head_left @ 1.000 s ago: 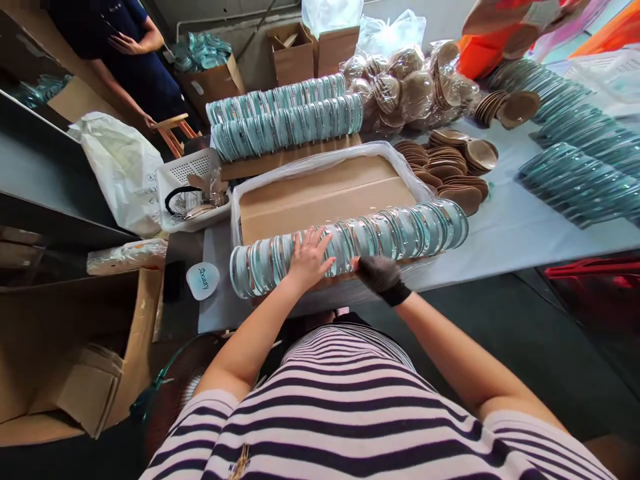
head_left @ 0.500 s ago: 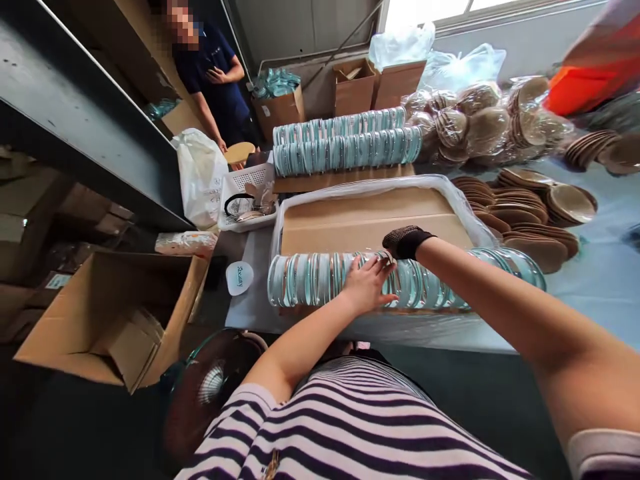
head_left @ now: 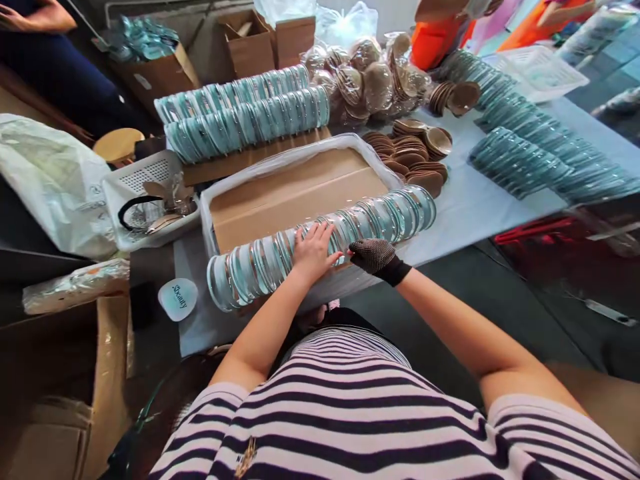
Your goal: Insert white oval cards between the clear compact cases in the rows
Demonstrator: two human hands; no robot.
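Note:
A long row of round, flat, pale teal packages with shiny clear rims stands on edge along the front of a plastic-lined tray. My bare left hand lies on top of the row near its middle, fingers stretched out and the thumb pointing right. Just right of it, my right hand, in a dark dotted glove, is at the front side of the row. Its fingers are curled together at the packages' lower edge; what they pinch, if anything, is hidden. Cardboard shows on the tray's floor.
Two more package rows stand behind the tray. Left are a white basket and a rounded "Sbeauty" card. Brown oval pieces and several teal stacks lie right. A person stands back left.
My right hand has come from the row's far side to its front side, fingers curled. My left hand stays on the row. The view has turned right.

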